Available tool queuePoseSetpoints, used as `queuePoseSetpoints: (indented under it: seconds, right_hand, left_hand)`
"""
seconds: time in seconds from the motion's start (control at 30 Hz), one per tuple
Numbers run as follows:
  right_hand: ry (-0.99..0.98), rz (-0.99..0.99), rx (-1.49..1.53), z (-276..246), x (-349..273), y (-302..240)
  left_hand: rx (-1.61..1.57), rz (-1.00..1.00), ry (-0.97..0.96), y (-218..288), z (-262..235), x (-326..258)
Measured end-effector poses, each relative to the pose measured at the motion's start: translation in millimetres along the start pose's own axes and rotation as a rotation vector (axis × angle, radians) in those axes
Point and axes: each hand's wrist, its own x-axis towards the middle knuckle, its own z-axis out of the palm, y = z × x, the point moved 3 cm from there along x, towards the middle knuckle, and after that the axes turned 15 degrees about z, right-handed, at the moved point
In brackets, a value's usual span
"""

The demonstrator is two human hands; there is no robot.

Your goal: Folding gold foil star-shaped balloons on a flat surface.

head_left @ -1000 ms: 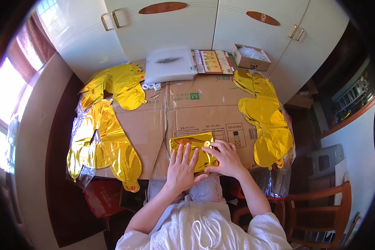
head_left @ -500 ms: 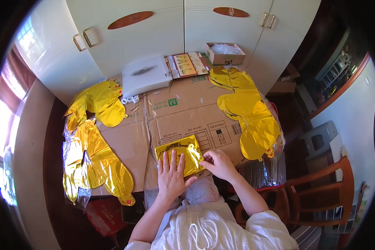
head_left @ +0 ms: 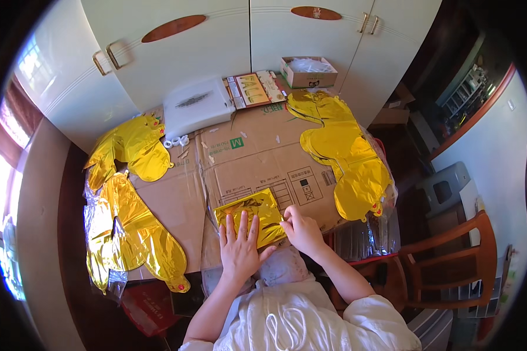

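Pressing flat on the folded gold foil balloon (head_left: 250, 217), the left hand (head_left: 239, 248) lies palm down with fingers spread over the balloon's near half. The right hand (head_left: 301, 230) sits at the balloon's right edge, fingers curled and pinching that edge. The folded balloon lies on flattened cardboard (head_left: 257, 155) covering the table, at the near edge of it, just in front of the person.

Left of the folded balloon: a pile of gold foil balloons (head_left: 126, 225), partly in clear plastic, with more gold foil (head_left: 129, 152) further back on that side. Right of the folded balloon and beyond it: another stack of gold foil balloons (head_left: 345, 155), reaching to the table's right edge. Far side from the folded balloon: a white flat packet (head_left: 196, 105), a printed card pack (head_left: 253, 89) just beside it, then a small open cardboard box (head_left: 308, 71) against the white cabinet doors (head_left: 216, 35). Right of the folded balloon, off the table: a wooden chair (head_left: 451, 263).
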Motion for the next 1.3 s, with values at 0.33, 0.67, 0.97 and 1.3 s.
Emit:
queuePoseSetpoints:
  seconds: [0.33, 0.67, 0.97, 1.3]
  right_hand:
    - [-0.081, -0.015, 0.303, -5.0, -12.3, -4.7]
    - [-0.370, 0.301, 0.498, -2.7, 6.0, -6.2]
    - [-0.055, 0.074, 0.081, 7.5, 4.7, -2.6]
    - [-0.108, 0.124, 0.107, -7.4, -10.0, -1.1]
  left_hand:
    - [0.004, -0.008, 0.033, -0.6, -0.4, -0.3]
    - [0.028, -0.004, 0.026, -0.6, 0.4, -0.7]
    - [-0.003, 0.000, 0.029, 0.6, -3.5, 0.3]
    - [-0.017, -0.004, 0.037, 1.3, -2.8, 0.2]
